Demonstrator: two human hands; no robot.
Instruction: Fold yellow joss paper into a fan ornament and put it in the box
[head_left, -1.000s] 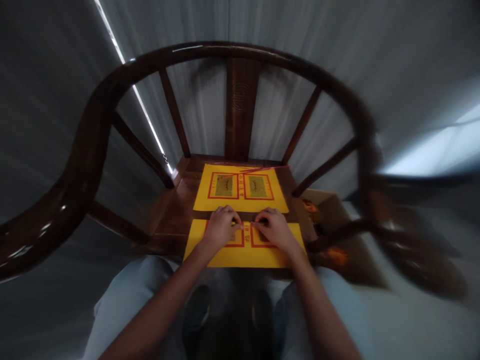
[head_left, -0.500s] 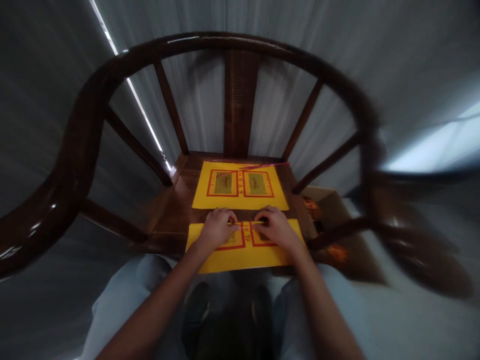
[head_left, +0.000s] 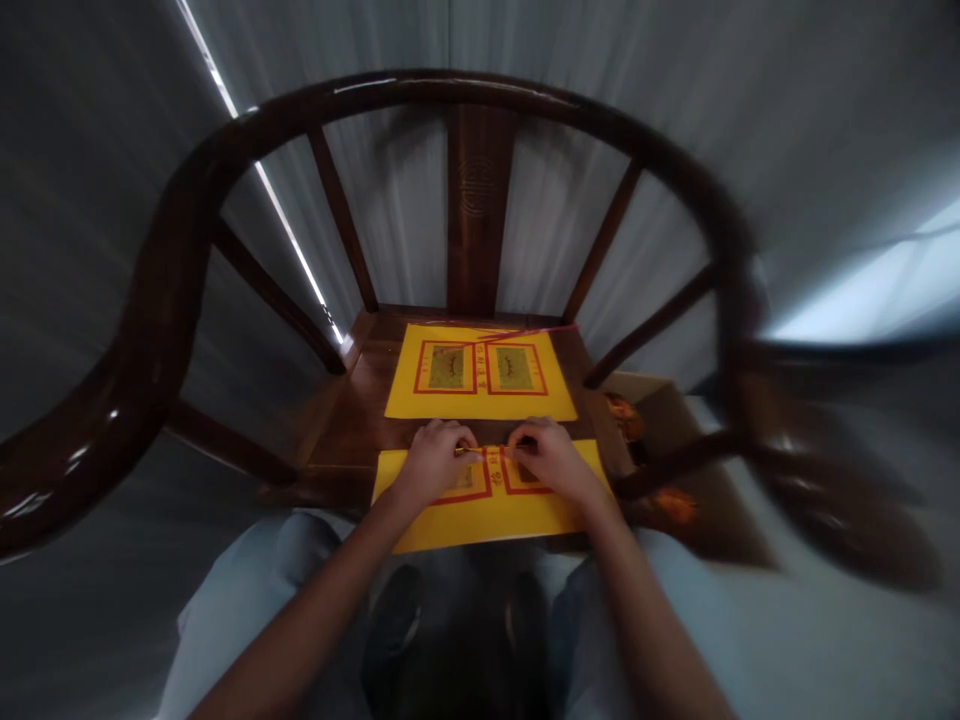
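A yellow sheet of paper (head_left: pixel 480 525) with red-framed panels and red characters lies at the front of a dark wooden chair seat (head_left: pixel 341 435). My left hand (head_left: pixel 437 457) pinches its far edge left of the middle. On the right, my right hand (head_left: pixel 553 457) pinches the same edge, thumb and fingers together. Between the hands the edge looks folded or rolled over. Beyond them lies a second yellow paper (head_left: pixel 480 408), flat, with two gold-green squares in red frames. Thin red strands or sticks (head_left: pixel 529 331) rest along its back edge.
The chair's curved rail (head_left: pixel 450 88) and its spindles surround the seat at the back and sides. An open cardboard box (head_left: pixel 649 388) with orange items (head_left: pixel 673 506) stands on the floor to the right. My knees (head_left: pixel 281 560) are close to the seat's front.
Both hands have shifted very slightly toward me, still pinching the near sheet's edge. The far paper stays where it was.
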